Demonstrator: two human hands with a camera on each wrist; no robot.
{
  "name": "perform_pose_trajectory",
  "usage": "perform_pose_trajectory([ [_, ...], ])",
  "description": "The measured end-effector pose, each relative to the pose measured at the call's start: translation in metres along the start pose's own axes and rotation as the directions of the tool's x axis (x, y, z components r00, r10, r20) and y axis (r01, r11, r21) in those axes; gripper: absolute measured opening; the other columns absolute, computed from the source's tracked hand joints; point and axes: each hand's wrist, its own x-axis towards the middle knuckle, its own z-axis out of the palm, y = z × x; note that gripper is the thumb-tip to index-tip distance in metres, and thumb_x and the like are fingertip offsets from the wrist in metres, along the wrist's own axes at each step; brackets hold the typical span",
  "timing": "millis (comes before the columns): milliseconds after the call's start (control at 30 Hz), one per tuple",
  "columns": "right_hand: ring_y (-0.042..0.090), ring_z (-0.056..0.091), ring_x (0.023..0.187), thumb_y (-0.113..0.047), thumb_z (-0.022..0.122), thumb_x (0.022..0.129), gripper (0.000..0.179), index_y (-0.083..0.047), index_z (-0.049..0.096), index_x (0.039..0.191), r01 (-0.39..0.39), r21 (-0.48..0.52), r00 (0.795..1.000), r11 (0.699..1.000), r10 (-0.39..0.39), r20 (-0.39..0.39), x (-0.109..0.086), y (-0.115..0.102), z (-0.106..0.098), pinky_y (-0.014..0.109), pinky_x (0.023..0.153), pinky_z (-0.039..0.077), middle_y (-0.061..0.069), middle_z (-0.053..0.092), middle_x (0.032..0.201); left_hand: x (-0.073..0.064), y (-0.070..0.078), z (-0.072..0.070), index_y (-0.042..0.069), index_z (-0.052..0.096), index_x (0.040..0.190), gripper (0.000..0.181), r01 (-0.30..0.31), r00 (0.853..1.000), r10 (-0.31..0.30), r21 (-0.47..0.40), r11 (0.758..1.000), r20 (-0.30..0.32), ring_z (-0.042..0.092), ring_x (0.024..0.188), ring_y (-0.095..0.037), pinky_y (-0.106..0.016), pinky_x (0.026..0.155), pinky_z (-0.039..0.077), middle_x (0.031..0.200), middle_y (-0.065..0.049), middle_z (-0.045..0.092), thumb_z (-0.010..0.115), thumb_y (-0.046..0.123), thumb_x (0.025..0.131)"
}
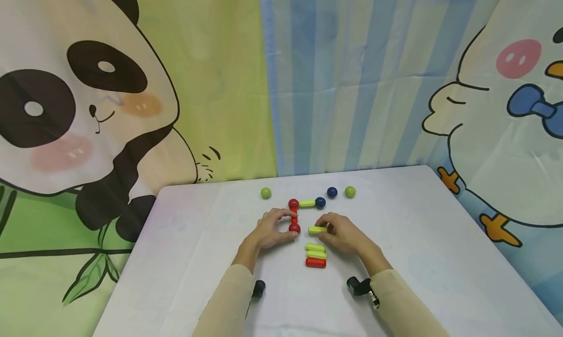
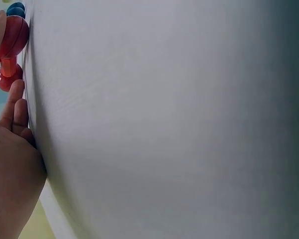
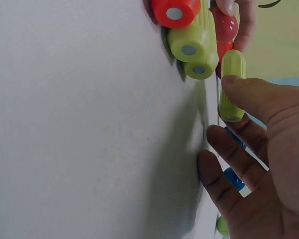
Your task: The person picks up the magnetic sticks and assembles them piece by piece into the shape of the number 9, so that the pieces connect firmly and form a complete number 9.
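My left hand (image 1: pixel 268 229) holds a joined red piece between thumb and fingers: a near red ball (image 1: pixel 294 228), a short red magnetic rod (image 1: pixel 294 220) and a far red ball (image 1: pixel 293 203). From the far ball a yellow-green rod (image 1: pixel 307 203) runs right to a dark blue ball (image 1: pixel 320 202). My right hand (image 1: pixel 345 233) pinches another yellow-green magnetic rod (image 3: pixel 233 69) by its right end. Its free end points left at the near red ball, a small gap between them. In the right wrist view, the other fingers spread below the rod.
Two yellow-green rods (image 1: pixel 315 247) and a red rod (image 1: pixel 315 263) lie side by side nearer me, grey metal discs in their ends. Toward the back edge sit a green ball (image 1: pixel 266 193), a dark blue ball (image 1: pixel 332 192) and another green ball (image 1: pixel 350 192) on the white table (image 1: pixel 198 259).
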Motion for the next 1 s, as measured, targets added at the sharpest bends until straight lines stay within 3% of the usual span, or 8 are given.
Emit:
perform_pose_trajectory([
  [567, 0.015, 0.059, 0.097, -0.023, 0.071, 0.098, 0.023, -0.025, 0.068, 0.121, 0.026, 0.077, 0.998, 0.997, -0.022, -0.057, 0.01, 0.007, 0.002, 0.038, 0.088, 0.051, -0.005, 0.064, 0.109, -0.002, 0.003, 0.001, 0.042, 0.062, 0.131, 0.05, -0.027, 1.0, 0.027, 0.023, 0.999, -0.002, 0.041, 0.138, -0.028, -0.059, 0.114, 0.027, 0.149, 0.001, 0.051, 0.083, 0.044, 0.085],
  [800, 0.015, 0.059, 0.096, -0.019, 0.07, 0.098, 0.023, -0.021, 0.071, 0.121, 0.099, 0.063, 0.994, 0.993, -0.096, -0.059, 0.013, 0.005, 0.006, 0.037, 0.088, 0.051, -0.006, 0.066, 0.11, -0.003, 0.003, 0.0, 0.044, 0.062, 0.13, 0.05, 0.0, 1.0, 0.0, 0.006, 1.0, 0.001, 0.041, 0.138, -0.026, -0.058, 0.114, 0.027, 0.149, 0.003, 0.051, 0.083, 0.046, 0.084],
  [1000, 0.013, 0.057, 0.093, -0.016, 0.069, 0.098, 0.023, -0.018, 0.072, 0.121, 0.152, 0.031, 0.988, 0.988, -0.151, -0.043, 0.017, 0.003, 0.01, 0.034, 0.085, 0.051, -0.004, 0.065, 0.11, 0.0, -0.001, 0.001, 0.043, 0.062, 0.132, 0.051, -0.018, 1.0, 0.018, 0.014, 1.0, -0.006, 0.042, 0.137, -0.026, -0.058, 0.114, 0.027, 0.148, 0.003, 0.051, 0.082, 0.046, 0.085],
])
